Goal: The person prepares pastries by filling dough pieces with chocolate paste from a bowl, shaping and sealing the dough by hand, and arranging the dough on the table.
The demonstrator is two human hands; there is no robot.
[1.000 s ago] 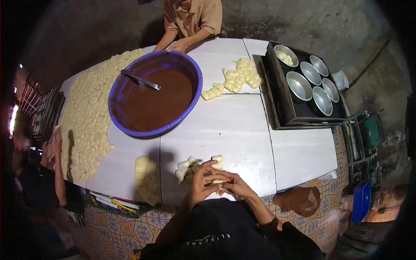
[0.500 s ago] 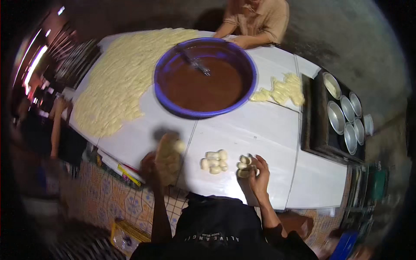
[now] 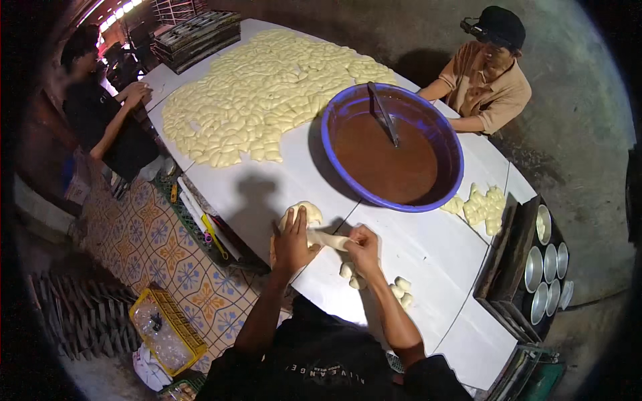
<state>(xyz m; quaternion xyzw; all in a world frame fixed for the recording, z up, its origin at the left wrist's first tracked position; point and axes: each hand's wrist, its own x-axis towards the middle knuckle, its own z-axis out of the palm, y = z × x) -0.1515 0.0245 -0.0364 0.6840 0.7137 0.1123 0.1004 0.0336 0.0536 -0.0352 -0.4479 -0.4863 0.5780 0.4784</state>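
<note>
My left hand (image 3: 292, 239) presses on a pale strip of dough (image 3: 326, 238) at the near edge of the white table (image 3: 428, 257). My right hand (image 3: 364, 247) grips the strip's other end, stretching it between both hands. A rounded dough lump (image 3: 305, 212) lies just beyond my left fingers. Small cut dough pieces (image 3: 399, 289) sit to the right of my right wrist.
A big blue basin (image 3: 334, 134) of brown filling with a spoon (image 3: 383, 115) stands beyond my hands. A wide spread of dough pieces (image 3: 261, 93) covers the far left. More pieces (image 3: 483, 204) lie right. Round tins (image 3: 547, 264) fill a tray. A person (image 3: 487, 73) sits opposite; another person (image 3: 100, 113) stands left.
The view has swung left and closer. My left hand came down from holding a dough lump in the air onto the table. Both hands now stretch a dough strip between them.
</note>
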